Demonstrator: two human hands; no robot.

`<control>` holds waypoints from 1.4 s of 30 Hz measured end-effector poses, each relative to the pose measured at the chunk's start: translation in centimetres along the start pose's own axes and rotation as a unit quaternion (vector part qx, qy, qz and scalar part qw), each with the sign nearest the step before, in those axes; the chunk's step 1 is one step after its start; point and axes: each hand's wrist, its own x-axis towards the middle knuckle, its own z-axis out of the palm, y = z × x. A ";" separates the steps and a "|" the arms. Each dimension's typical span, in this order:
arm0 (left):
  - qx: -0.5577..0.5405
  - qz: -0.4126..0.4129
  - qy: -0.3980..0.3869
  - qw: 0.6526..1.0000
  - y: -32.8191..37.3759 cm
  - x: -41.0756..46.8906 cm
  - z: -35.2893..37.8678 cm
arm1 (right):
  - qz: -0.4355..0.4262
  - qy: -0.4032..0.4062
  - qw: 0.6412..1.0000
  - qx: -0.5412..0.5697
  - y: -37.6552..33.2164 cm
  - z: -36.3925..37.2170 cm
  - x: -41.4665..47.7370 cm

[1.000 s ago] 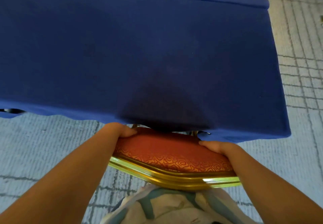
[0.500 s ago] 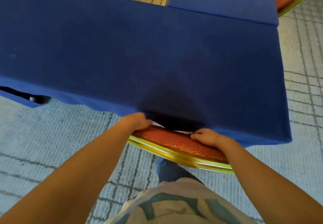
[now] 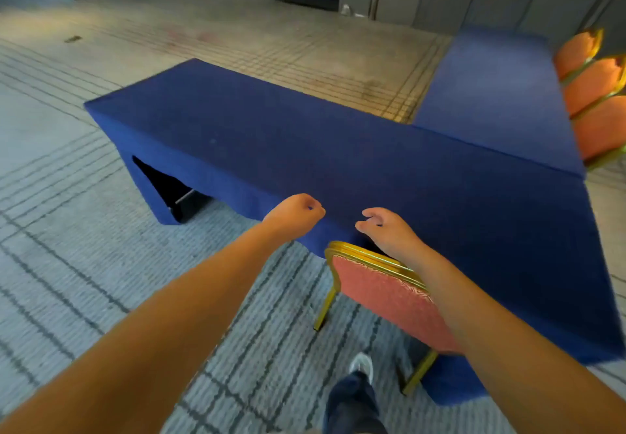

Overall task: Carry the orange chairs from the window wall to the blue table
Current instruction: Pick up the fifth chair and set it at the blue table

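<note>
Low and right of centre, an orange chair [image 3: 389, 301] stands backed against the blue table [image 3: 338, 149]. Just above it both hands hold nothing: the left hand [image 3: 294, 212] has its fingers curled into a fist, while the right hand [image 3: 388, 230] has them slack, slightly spread. More orange chairs [image 3: 596, 84] line the table's upper right edge.

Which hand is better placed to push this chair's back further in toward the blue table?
Right, probably: the right hand hovers just above the chair's back, while the left hand is off to its left side.
</note>
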 end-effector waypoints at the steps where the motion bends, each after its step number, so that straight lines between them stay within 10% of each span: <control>1: -0.007 -0.002 0.022 1.000 -0.5 -1.2 -1.5 | -0.020 -0.004 1.000 -0.002 -1.4 0.9 -0.3; 20: -0.174 -0.135 0.427 0.877 -16.1 -20.1 -27.6 | -0.329 -0.205 0.920 -0.059 -31.6 23.4 1.4; 42: -0.129 -0.188 0.606 0.762 -29.8 -12.8 -61.1 | -0.460 -0.328 0.823 -0.057 -65.0 44.6 24.0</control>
